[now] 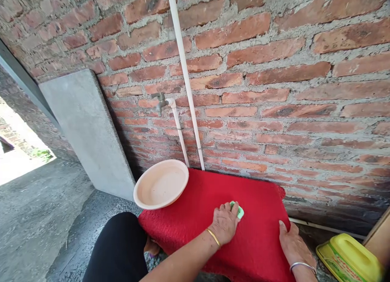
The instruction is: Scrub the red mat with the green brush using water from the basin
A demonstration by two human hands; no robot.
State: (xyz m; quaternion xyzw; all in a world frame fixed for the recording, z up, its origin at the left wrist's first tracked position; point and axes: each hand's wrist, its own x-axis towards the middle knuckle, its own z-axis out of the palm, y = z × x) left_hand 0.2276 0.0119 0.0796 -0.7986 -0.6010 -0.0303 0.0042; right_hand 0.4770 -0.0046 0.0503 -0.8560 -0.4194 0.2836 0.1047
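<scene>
A red cloth point(213, 192) is spread over a low, flat-topped support and hangs over its sides. My left hand point(224, 225), with a gold bangle at the wrist, presses a pale green bar of soap point(240, 212) onto the cloth; the fingers cover most of the bar. At the cloth's right edge is my right hand point(295, 243), wearing a silver bangle. Its thumb lies on top and its fingers close over the side, partly hidden. A pale pink basin point(164, 186) stands on the left end of the cloth.
A grey tap point(160, 104) on a white pipe point(179, 129) is above the basin, before a brick wall point(258, 95). A grey slab point(85, 127) leans at left. A yellow plastic jug point(349, 255) is at lower right. My knee point(117, 247) is beside the cloth.
</scene>
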